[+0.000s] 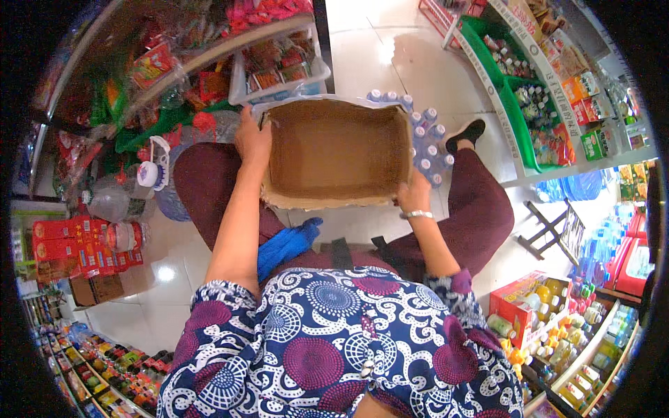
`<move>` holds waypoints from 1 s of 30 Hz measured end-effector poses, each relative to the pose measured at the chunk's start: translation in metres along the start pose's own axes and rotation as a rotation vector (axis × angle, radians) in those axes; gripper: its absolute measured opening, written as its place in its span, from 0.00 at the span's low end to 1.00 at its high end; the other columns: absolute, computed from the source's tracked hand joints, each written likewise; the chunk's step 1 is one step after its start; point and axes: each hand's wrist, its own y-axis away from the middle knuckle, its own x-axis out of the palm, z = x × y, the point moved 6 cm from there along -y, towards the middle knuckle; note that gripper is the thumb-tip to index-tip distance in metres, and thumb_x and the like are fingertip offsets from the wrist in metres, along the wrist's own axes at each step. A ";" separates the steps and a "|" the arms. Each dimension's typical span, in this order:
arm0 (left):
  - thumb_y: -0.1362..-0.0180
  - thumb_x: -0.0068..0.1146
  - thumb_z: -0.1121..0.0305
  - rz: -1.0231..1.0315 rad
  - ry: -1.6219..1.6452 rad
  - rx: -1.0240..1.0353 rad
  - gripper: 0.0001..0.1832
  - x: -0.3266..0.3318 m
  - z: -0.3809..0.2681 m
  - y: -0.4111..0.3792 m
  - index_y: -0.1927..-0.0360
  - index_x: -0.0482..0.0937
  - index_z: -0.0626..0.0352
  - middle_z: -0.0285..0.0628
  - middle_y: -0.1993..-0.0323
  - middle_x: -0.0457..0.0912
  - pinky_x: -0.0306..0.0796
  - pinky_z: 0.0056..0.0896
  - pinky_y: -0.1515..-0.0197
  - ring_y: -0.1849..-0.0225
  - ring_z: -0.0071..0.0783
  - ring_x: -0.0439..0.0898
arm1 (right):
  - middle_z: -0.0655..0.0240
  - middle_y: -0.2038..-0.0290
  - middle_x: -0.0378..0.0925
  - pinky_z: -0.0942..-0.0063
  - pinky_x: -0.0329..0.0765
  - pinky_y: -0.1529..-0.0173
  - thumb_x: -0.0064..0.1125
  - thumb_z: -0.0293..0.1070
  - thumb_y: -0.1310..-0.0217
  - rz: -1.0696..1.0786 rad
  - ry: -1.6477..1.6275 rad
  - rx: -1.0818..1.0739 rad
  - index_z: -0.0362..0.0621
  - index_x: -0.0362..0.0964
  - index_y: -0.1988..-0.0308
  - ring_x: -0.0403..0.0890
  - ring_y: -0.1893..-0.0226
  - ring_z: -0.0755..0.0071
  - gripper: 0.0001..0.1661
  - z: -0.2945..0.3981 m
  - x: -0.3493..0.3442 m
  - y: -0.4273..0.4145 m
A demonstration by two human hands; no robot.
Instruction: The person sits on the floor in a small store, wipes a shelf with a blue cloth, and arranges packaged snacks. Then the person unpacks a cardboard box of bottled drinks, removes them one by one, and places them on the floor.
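An open cardboard box [339,151], with torn lower edges and nothing visible inside, is held between both hands in front of me. My left hand [254,137] grips its left side near the upper corner. At the lower right corner my right hand [415,194] holds the box wall, a metal band around the wrist. Just beyond the box's right side stand several capped plastic bottles [429,151]. A blue cloth [287,245] lies on my left thigh.
Shelves with packaged goods curve along the left, with a clear plastic bin [319,70] at their end. Green trays [491,68] of small items are on the right shelf. A folding stool [549,230], a red carton of bottles [515,305] and large bottles [112,201] stand around me.
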 end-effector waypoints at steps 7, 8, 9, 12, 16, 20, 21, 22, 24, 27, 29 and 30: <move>0.45 0.61 0.70 -0.021 0.745 0.213 0.22 -0.125 -0.118 0.039 0.47 0.70 0.61 0.39 0.60 0.78 0.69 0.25 0.55 0.59 0.24 0.76 | 0.53 0.58 0.74 0.65 0.72 0.52 0.50 0.24 0.44 -0.477 -0.246 -0.130 0.34 0.67 0.52 0.76 0.58 0.49 0.18 -0.005 -0.087 0.050; 0.44 0.60 0.72 -0.014 0.811 0.224 0.19 -0.129 -0.126 0.043 0.49 0.72 0.62 0.37 0.61 0.78 0.69 0.22 0.55 0.59 0.21 0.75 | 0.55 0.58 0.75 0.66 0.72 0.52 0.49 0.24 0.43 -0.480 -0.307 -0.102 0.34 0.68 0.52 0.77 0.58 0.53 0.17 -0.006 -0.093 0.054; 0.43 0.58 0.72 -0.040 0.816 0.272 0.17 -0.133 -0.132 0.043 0.50 0.73 0.62 0.36 0.60 0.78 0.69 0.23 0.54 0.58 0.22 0.75 | 0.56 0.58 0.75 0.68 0.72 0.52 0.48 0.25 0.42 -0.484 -0.362 -0.078 0.34 0.68 0.52 0.77 0.57 0.57 0.17 -0.003 -0.100 0.058; 0.39 0.52 0.74 -0.104 0.699 0.433 0.11 -0.143 -0.153 0.043 0.53 0.75 0.62 0.38 0.53 0.77 0.67 0.25 0.49 0.53 0.27 0.75 | 0.57 0.58 0.76 0.70 0.72 0.51 0.48 0.26 0.41 -0.504 -0.354 -0.031 0.34 0.68 0.51 0.77 0.57 0.64 0.18 -0.007 -0.109 0.072; 0.38 0.49 0.75 -0.296 0.668 0.721 0.15 -0.165 -0.196 0.024 0.47 0.71 0.61 0.43 0.40 0.67 0.63 0.29 0.42 0.45 0.33 0.72 | 0.58 0.59 0.77 0.71 0.71 0.51 0.52 0.30 0.39 -0.526 -0.396 -0.043 0.32 0.67 0.50 0.76 0.56 0.66 0.19 -0.004 -0.117 0.091; 0.38 0.51 0.73 0.145 0.875 0.729 0.13 -0.159 -0.239 0.009 0.50 0.73 0.61 0.39 0.57 0.79 0.69 0.26 0.51 0.55 0.28 0.77 | 0.59 0.59 0.77 0.71 0.72 0.52 0.53 0.32 0.40 -0.518 -0.479 0.023 0.32 0.68 0.52 0.76 0.58 0.66 0.19 -0.022 -0.120 0.105; 0.39 0.51 0.73 0.074 0.802 0.791 0.12 -0.161 -0.240 0.005 0.52 0.74 0.61 0.38 0.59 0.80 0.69 0.26 0.54 0.58 0.27 0.77 | 0.58 0.59 0.77 0.71 0.72 0.52 0.54 0.32 0.40 -0.490 -0.495 0.020 0.32 0.68 0.52 0.77 0.58 0.66 0.19 -0.014 -0.124 0.106; 0.39 0.52 0.74 0.003 0.726 0.850 0.11 -0.162 -0.241 0.002 0.54 0.75 0.62 0.38 0.62 0.80 0.70 0.26 0.57 0.61 0.26 0.77 | 0.65 0.63 0.77 0.73 0.72 0.56 0.53 0.29 0.42 -0.498 -0.376 -0.002 0.34 0.69 0.56 0.75 0.63 0.73 0.14 -0.002 -0.128 0.105; 0.41 0.52 0.76 -0.078 0.703 0.883 0.06 -0.170 -0.247 0.000 0.62 0.77 0.65 0.35 0.70 0.79 0.68 0.25 0.64 0.67 0.22 0.75 | 0.58 0.63 0.78 0.70 0.73 0.56 0.55 0.32 0.42 -0.434 -0.349 -0.006 0.33 0.69 0.54 0.78 0.62 0.64 0.17 -0.006 -0.121 0.100; 0.42 0.51 0.76 0.068 0.758 0.719 0.04 -0.163 -0.244 -0.011 0.65 0.77 0.65 0.32 0.71 0.77 0.67 0.23 0.66 0.70 0.19 0.73 | 0.52 0.62 0.79 0.67 0.74 0.56 0.58 0.37 0.42 -0.349 -0.315 0.005 0.33 0.69 0.54 0.80 0.61 0.55 0.20 -0.002 -0.117 0.103; 0.43 0.52 0.76 0.285 0.885 0.554 0.04 -0.155 -0.241 -0.013 0.67 0.78 0.63 0.28 0.71 0.75 0.64 0.19 0.65 0.70 0.16 0.70 | 0.51 0.61 0.79 0.66 0.75 0.55 0.60 0.39 0.43 -0.264 -0.250 0.047 0.33 0.70 0.55 0.81 0.60 0.53 0.22 0.000 -0.114 0.104; 0.44 0.53 0.76 0.361 0.927 0.522 0.04 -0.150 -0.240 -0.016 0.67 0.78 0.62 0.28 0.71 0.75 0.63 0.19 0.64 0.69 0.15 0.69 | 0.51 0.62 0.80 0.65 0.75 0.56 0.60 0.39 0.43 -0.162 -0.230 0.084 0.33 0.71 0.55 0.81 0.60 0.54 0.22 -0.001 -0.111 0.103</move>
